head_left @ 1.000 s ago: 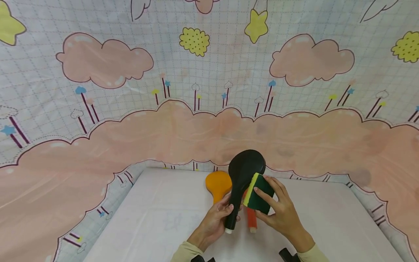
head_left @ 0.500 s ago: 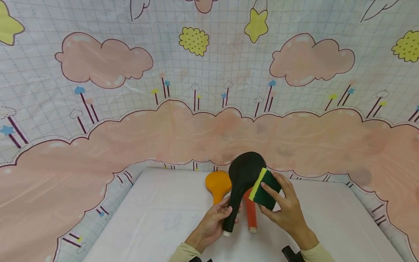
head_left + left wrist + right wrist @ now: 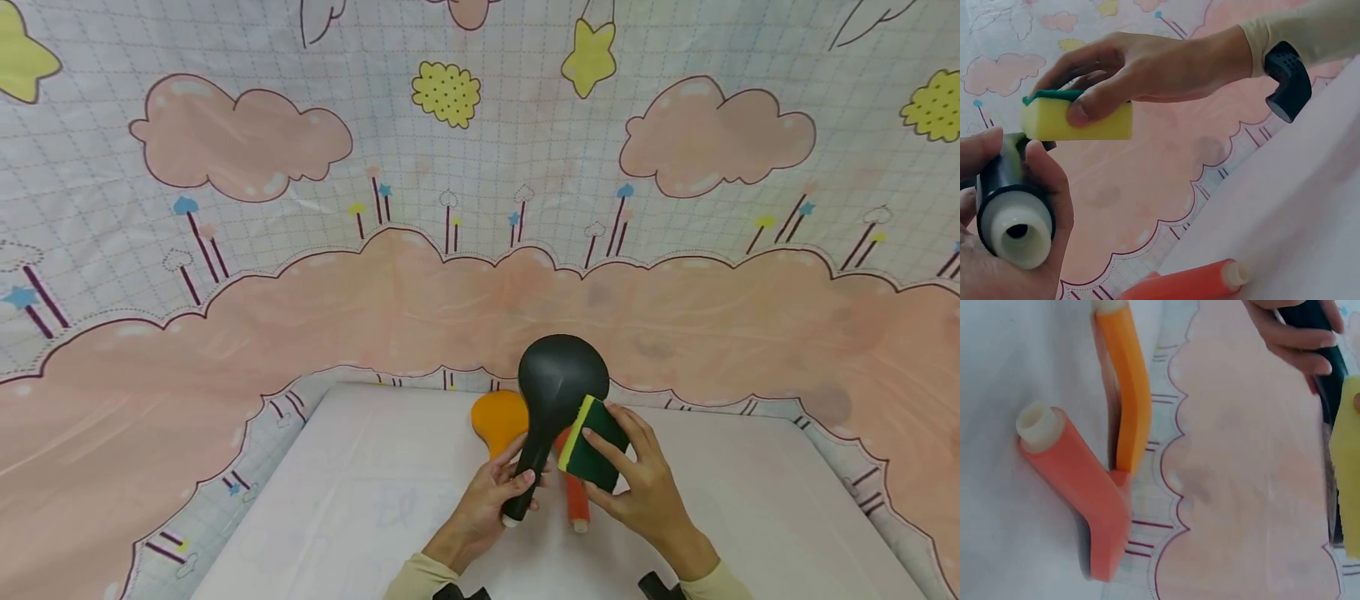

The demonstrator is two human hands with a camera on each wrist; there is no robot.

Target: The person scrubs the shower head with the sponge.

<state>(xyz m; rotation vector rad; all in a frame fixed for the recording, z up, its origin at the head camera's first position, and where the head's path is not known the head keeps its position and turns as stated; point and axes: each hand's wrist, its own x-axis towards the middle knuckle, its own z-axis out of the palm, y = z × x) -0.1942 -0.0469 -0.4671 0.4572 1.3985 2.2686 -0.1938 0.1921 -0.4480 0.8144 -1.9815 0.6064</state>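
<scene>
In the head view, my left hand [image 3: 476, 504] grips the handle of a black handheld shower head [image 3: 558, 375], its round head raised and pointing away. A hollow white connector [image 3: 1019, 231] shows at the handle's lower end in the left wrist view. My right hand [image 3: 652, 492] pinches a yellow sponge with a dark green scouring side [image 3: 600, 446]. The yellow edge lies right at the lower right of the round head, overlapping it in the head view. Fingertips spread over the green side, while the thumb presses the yellow side in the left wrist view.
Behind the hands, an orange shower head [image 3: 497, 419] and a red-orange one [image 3: 577, 504] lie on the white table [image 3: 360, 475], both partly hidden. Their white connector ends face the person. A cartoon-print cloth [image 3: 480, 308] rises behind the table.
The sponge shifted right and away from the black shower head, then came back left against it. The shower head has tilted, its handle end swinging left and its round face turning up.
</scene>
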